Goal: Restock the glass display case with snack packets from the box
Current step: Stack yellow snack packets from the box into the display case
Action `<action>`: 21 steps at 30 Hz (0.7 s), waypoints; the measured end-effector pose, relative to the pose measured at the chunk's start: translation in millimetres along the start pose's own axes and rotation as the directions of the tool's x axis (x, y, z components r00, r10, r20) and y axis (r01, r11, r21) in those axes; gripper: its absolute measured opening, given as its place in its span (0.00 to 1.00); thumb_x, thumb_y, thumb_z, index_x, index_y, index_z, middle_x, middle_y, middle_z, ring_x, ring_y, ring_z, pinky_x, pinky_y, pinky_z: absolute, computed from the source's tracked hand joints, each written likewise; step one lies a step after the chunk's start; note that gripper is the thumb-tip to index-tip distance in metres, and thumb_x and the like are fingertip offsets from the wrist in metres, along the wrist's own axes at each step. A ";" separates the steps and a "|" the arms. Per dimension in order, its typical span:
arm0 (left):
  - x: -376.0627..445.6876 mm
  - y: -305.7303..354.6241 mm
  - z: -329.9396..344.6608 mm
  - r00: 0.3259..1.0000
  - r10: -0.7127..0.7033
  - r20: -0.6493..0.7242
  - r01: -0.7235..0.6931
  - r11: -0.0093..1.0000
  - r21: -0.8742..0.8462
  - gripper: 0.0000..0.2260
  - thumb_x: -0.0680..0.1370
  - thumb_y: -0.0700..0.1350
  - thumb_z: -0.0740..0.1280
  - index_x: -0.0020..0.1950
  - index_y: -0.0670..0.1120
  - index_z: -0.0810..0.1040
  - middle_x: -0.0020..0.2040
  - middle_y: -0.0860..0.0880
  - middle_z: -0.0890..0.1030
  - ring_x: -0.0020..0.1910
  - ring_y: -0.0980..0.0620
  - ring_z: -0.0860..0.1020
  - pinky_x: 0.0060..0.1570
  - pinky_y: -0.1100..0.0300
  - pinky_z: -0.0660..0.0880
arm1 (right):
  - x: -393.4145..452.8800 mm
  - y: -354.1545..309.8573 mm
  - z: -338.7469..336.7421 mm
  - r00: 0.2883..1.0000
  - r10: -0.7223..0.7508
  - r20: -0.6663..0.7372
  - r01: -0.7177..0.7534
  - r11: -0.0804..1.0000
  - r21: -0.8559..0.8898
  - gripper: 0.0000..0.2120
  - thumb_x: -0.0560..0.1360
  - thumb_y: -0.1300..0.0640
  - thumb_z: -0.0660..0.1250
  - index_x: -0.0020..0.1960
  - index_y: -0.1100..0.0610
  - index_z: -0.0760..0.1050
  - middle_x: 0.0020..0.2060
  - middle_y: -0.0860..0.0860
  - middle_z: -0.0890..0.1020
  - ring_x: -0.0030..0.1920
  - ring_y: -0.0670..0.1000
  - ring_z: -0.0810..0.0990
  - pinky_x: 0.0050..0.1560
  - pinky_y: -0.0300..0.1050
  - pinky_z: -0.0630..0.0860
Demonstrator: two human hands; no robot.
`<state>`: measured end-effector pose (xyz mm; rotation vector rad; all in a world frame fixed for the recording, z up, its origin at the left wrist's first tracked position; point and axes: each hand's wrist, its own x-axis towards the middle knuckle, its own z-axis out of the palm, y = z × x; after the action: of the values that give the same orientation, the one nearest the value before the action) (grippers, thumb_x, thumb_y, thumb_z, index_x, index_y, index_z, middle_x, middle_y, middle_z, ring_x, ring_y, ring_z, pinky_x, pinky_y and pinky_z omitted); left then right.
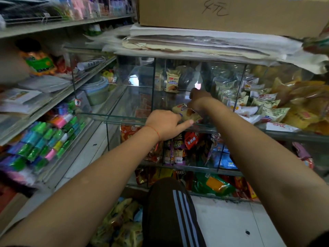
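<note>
Setting: shop aisle, glass display case (pixel 114 116) ahead.
Left hand (pixel 162 124): snack packet (pixel 187 113) gripped at case's front edge, forefinger extended.
Right hand (pixel 198 99): reached inside case; fingers' state cannot be told.

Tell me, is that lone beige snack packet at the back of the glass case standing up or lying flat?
Standing upright: the beige packet shows its printed front, top edge up, at the back of the compartment.

Both bare forearms reach forward, converging. The left hand (pixel 164 124) points its index finger rightward, other fingers curled. The right hand (pixel 197 99) is bent down at the wrist, its fingers hidden.
</note>
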<state>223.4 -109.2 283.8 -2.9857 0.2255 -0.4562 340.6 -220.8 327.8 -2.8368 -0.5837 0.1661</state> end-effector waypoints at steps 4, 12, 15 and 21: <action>-2.7 -1.6 5.3 0.999 -0.005 -0.043 0.004 1.000 -0.013 0.27 0.79 0.68 0.43 0.39 0.51 0.72 0.36 0.50 0.75 0.40 0.48 0.78 0.33 0.58 0.65 | 0.8 1.7 -2.6 0.958 -0.187 0.219 0.166 0.980 0.107 0.17 0.74 0.64 0.66 0.58 0.47 0.72 0.59 0.53 0.72 0.49 0.53 0.74 0.34 0.39 0.69; 0.5 -4.1 5.1 0.999 0.036 -0.036 -0.037 0.999 -0.021 0.30 0.79 0.67 0.44 0.42 0.51 0.79 0.33 0.51 0.75 0.39 0.49 0.78 0.35 0.58 0.69 | 8.1 -2.1 -1.0 0.876 -0.155 0.456 0.189 0.982 -0.030 0.23 0.75 0.70 0.63 0.62 0.47 0.75 0.61 0.52 0.69 0.53 0.57 0.77 0.45 0.47 0.81; 7.8 -4.9 -2.2 0.994 0.107 0.030 -0.107 0.994 -0.008 0.31 0.80 0.66 0.45 0.35 0.47 0.77 0.29 0.51 0.72 0.32 0.50 0.74 0.31 0.58 0.66 | 12.3 -5.8 2.3 0.879 -0.180 0.442 0.212 0.977 -0.024 0.22 0.75 0.70 0.63 0.62 0.48 0.75 0.60 0.52 0.72 0.50 0.55 0.76 0.39 0.43 0.79; 14.8 -6.5 -8.8 0.976 0.216 0.014 -0.217 0.975 0.049 0.30 0.81 0.64 0.44 0.32 0.48 0.74 0.28 0.51 0.70 0.29 0.52 0.70 0.29 0.59 0.63 | 37.2 -1.9 15.5 0.968 -0.251 0.021 0.248 0.963 0.105 0.17 0.75 0.70 0.63 0.58 0.54 0.80 0.56 0.48 0.78 0.56 0.49 0.76 0.56 0.40 0.73</action>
<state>235.6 -106.0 297.3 -2.8689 0.5237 -0.4168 371.4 -200.9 311.0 -2.6377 -0.9059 0.1931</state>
